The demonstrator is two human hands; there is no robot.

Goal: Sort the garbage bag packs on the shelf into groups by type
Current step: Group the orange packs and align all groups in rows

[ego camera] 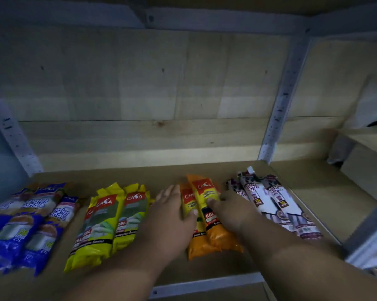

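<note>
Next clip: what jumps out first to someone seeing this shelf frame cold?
Two bare hands meet at the centre of the wooden shelf board: the left hand lies flat against the glossy orange plastic garbage bag packs, while the right hand curls its grip over them. Colour groups flank them: blue-and-white handle-bag packs far left, yellow plastic packs next, white-and-maroon drawstring bag packs at right.

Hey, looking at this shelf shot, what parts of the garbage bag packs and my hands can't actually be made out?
Head view only:
- Orange packs: middles covered by the left hand and right hand; how many lie there is unclear.
- Blue packs: cut off by the left edge and motion-blurred.
- Yellow packs: small print too blurred to read.
- Drawstring packs: near ends hidden behind the right forearm.
- Right hand's fingertips: tucked between packs, grip unclear.
</note>
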